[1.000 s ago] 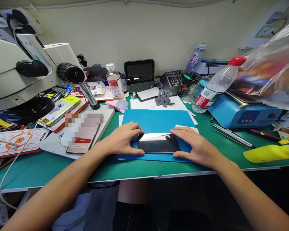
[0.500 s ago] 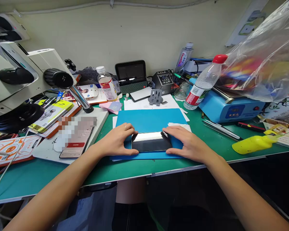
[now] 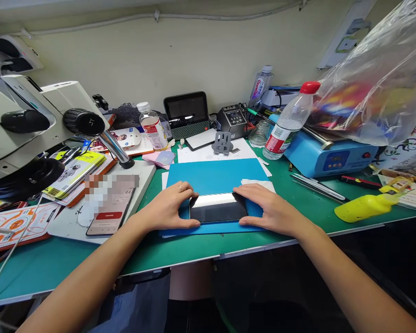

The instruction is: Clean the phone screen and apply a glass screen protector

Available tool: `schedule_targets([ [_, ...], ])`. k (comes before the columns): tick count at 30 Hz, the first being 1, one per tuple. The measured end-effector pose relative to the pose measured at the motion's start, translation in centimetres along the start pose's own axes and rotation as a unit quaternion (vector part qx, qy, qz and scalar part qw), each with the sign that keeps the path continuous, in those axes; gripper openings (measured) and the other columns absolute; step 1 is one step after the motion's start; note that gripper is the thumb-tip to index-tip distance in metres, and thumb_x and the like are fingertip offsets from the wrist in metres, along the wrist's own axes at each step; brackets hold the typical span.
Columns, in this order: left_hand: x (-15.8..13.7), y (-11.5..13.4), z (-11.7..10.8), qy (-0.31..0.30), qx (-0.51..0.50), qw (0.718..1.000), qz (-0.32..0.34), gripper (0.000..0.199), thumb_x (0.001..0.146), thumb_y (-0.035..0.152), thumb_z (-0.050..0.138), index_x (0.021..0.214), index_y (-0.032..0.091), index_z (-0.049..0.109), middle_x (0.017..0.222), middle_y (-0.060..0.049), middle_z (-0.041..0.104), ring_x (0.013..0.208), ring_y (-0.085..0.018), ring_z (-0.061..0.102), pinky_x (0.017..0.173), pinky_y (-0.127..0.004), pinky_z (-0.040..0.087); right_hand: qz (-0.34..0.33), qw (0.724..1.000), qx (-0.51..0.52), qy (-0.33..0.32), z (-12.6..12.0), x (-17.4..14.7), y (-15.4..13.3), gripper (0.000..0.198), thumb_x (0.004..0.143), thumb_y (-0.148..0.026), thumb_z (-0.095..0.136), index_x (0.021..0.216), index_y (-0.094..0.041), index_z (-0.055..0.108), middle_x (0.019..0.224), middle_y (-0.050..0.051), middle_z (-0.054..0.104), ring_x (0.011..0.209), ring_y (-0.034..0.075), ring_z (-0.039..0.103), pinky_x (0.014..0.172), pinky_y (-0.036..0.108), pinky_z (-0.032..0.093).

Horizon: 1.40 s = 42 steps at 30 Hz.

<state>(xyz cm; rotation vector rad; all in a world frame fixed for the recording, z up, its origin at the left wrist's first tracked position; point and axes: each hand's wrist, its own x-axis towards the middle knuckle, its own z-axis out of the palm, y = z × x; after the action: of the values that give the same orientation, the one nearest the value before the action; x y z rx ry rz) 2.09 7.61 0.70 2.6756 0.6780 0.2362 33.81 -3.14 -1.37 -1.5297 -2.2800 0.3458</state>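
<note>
A smartphone [image 3: 217, 210] with a dark, glossy screen lies sideways over the blue mat [image 3: 215, 173], a bright reflection along its far edge. My left hand [image 3: 169, 206] grips its left end, thumb at the near edge and fingers at the far corner; a ring shows on one finger. At the right end, my right hand [image 3: 272, 208] holds the phone the same way between thumb and fingers. Under the right fingers' far side lies a folded white paper [image 3: 260, 182]. The phone's underside is hidden.
To the left stand a microscope [image 3: 52, 115] and a second phone [image 3: 113, 208] with a lit screen. A red-capped bottle [image 3: 291, 122], a blue machine [image 3: 329, 152], tweezers [image 3: 319, 188] and a yellow squeeze bottle [image 3: 364, 206] are on the right. A grey phone stand [image 3: 223, 142] sits behind the mat.
The camera view has tilted slightly, so the bench sits a little lower in the picture. Both hands keep their hold at the phone's ends, with no clear movement against the mat.
</note>
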Motion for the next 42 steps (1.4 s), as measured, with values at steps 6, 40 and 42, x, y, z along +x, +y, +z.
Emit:
schedule_targets([
  [6, -0.07, 0.17, -0.07, -0.003, 0.007, 1.0, -0.001, 0.058, 0.08, 0.06, 0.072, 0.123, 0.022, 0.059, 0.119, -0.01, 0.061, 0.108, -0.029, 0.059, 0.093, -0.043, 0.05, 0.011, 1.0, 0.016, -0.006, -0.31, 0.27, -0.19, 0.077, 0.08, -0.061, 0.074, 0.144, -0.021, 0.058, 0.145, 0.015, 0.061, 0.138, 0.037, 0.051, 0.114, 0.056, 0.044],
  [40, -0.39, 0.28, -0.87, -0.024, -0.004, 1.0, -0.01, 0.071, 0.08, 0.066, 0.07, 0.133, 0.021, 0.057, 0.124, -0.01, 0.059, 0.112, -0.029, 0.059, 0.095, -0.041, 0.05, 0.013, 1.0, 0.017, -0.02, -0.17, 0.49, -0.12, 0.077, 0.082, -0.065, 0.07, 0.144, -0.021, 0.057, 0.149, 0.015, 0.056, 0.142, 0.038, 0.045, 0.115, 0.059, 0.041],
  [42, -0.44, 0.27, -0.9, -0.025, -0.005, 1.0, -0.007, 0.072, 0.08, 0.065, 0.071, 0.135, 0.021, 0.056, 0.125, -0.01, 0.059, 0.113, -0.03, 0.059, 0.096, -0.042, 0.05, 0.011, 1.0, 0.015, -0.02, -0.12, 0.53, -0.11, 0.077, 0.082, -0.065, 0.069, 0.144, -0.02, 0.057, 0.149, 0.015, 0.056, 0.142, 0.038, 0.045, 0.115, 0.059, 0.041],
])
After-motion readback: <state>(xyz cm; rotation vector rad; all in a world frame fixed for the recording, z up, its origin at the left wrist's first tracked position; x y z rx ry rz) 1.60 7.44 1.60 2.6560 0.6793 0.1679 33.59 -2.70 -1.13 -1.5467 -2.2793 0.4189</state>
